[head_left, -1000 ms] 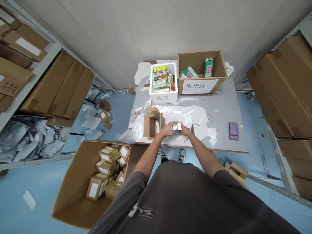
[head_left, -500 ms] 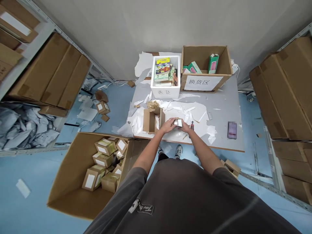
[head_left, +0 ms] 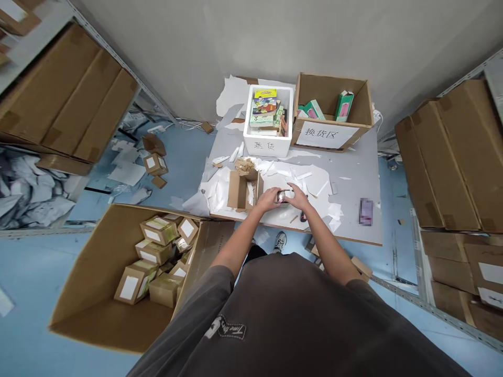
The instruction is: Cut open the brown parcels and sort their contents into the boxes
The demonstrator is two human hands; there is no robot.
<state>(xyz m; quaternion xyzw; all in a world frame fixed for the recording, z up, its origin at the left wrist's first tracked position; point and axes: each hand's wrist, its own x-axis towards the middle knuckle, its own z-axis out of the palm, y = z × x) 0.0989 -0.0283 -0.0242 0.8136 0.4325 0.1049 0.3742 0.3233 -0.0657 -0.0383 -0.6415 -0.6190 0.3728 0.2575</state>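
Low over the front of the table, my left hand [head_left: 269, 200] has its fingers closed on the left side of a small box [head_left: 281, 197]. My right hand [head_left: 297, 199] is curled round the right side of the same box, thumb and fingers bent towards it. Fingers hide much of the box, and its print is too small to read. Beside my left hand stands an open brown carton [head_left: 239, 189] with white paper in it. A red and black tool [head_left: 303, 216], perhaps a cutter, lies just under my right wrist. Torn white paper [head_left: 271, 180] spreads around both hands.
At the back of the table [head_left: 353, 173] stand a white foam box [head_left: 267, 146] of packets and a carton [head_left: 334, 137] with green boxes. A blurred purple item [head_left: 365, 211] lies right. A large carton [head_left: 90, 267] of small parcels stands at left. Shelves with cartons [head_left: 444, 157] flank me.
My right hand has shifted its hold and now arches over the small box, which has turned in my hands. The whole view has swung slightly.
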